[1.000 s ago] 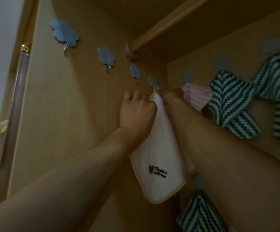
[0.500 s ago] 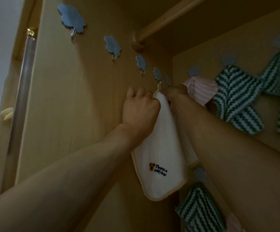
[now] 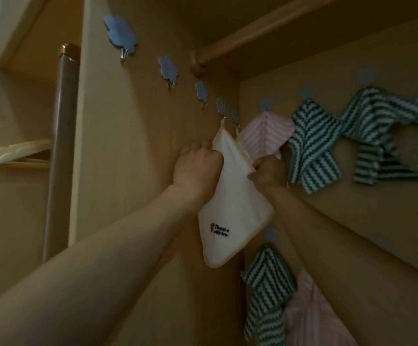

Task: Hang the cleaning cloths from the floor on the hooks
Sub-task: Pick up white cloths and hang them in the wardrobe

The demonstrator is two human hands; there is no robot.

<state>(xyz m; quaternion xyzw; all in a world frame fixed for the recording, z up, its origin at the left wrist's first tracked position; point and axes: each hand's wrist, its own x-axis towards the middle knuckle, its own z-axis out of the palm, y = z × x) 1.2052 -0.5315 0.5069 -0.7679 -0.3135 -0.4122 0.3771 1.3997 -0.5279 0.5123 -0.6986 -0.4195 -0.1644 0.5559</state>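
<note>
Hanging on a hook (image 3: 221, 106), white cloth (image 3: 233, 196) bears unreadable dark stitched lettering.

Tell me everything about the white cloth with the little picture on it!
The white cloth looks soft, with a cream-yellow edge and a small orange picture and dark writing near its bottom. It hangs by a loop at its top corner from a blue cloud hook on the wooden wall. The left hand grips its left edge; the right hand pinches its right edge.
</note>
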